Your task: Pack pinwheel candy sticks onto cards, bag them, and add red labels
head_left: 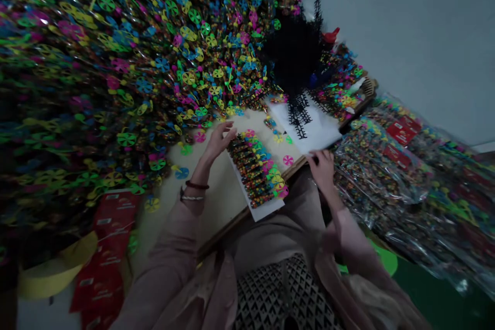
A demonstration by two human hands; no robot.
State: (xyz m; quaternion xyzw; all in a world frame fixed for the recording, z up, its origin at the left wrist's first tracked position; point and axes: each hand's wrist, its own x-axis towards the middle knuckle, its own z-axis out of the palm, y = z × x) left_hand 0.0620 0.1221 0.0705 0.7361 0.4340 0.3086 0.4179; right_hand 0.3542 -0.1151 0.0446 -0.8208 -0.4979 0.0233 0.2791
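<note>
My left hand [219, 140] is beside the upper end of a row of candy-filled tubes [253, 172], its thumb and fingers apart. The tubes lie side by side on a white card [266, 210], with coloured pinwheel tops in pink, blue, green and yellow along their right side. My right hand [323, 169] is at the near edge of a white sheet or stack of sheets [323, 129], its fingertips closed at the corner. Black ladder-shaped plastic strips [299, 116] lie over part of the white sheets.
A large heap of pinwheel candy tubes [154, 62] rises at the left and back of the table [185, 227]. A pile of black strips [294, 51] stands behind. Red printed cards [110, 247] hang at lower left. Filled clear bags [386, 160] are stacked at right.
</note>
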